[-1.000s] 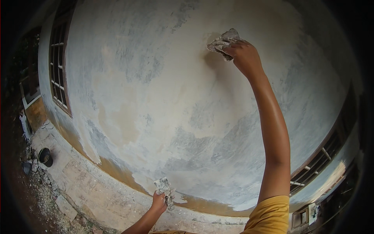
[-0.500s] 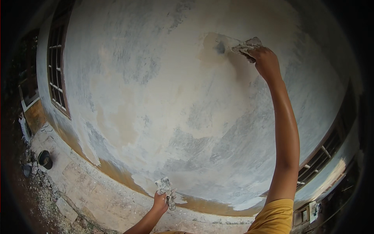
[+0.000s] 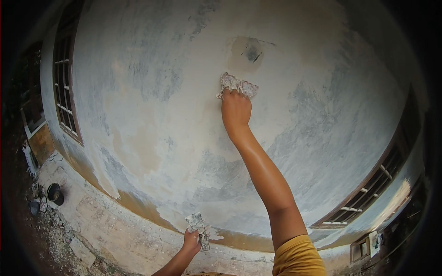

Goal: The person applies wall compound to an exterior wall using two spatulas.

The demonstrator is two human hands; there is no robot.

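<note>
Grey-white putty crusts the broad scraper (image 3: 239, 85) in the right hand (image 3: 236, 110), and it is this tool that has just shifted: a second ago it covered the tan patch (image 3: 248, 53) high on the wall (image 3: 184, 124), half a second ago it stood just to the right of it, and now it sits below and slightly left of it. The patch therefore shows whole, with a dark grey spot in its middle and a thin dark line running off from its upper edge; I judge that the pass across it has ended and that the work has moved to the pale stretch underneath. The right hand is clenched around the scraper, knuckles toward the viewer, with the tool lying directly beyond the fingertips; whether its edge presses on the wall cannot be told. Low down, well apart from it, the left hand (image 3: 192, 242) has hardly changed place and is closed on a smaller putty-caked scraper (image 3: 195, 221), its blade pointing up in front of the wall's base. A dark bucket (image 3: 55, 194) stands far to the left on the paved strip (image 3: 94, 218).
</note>
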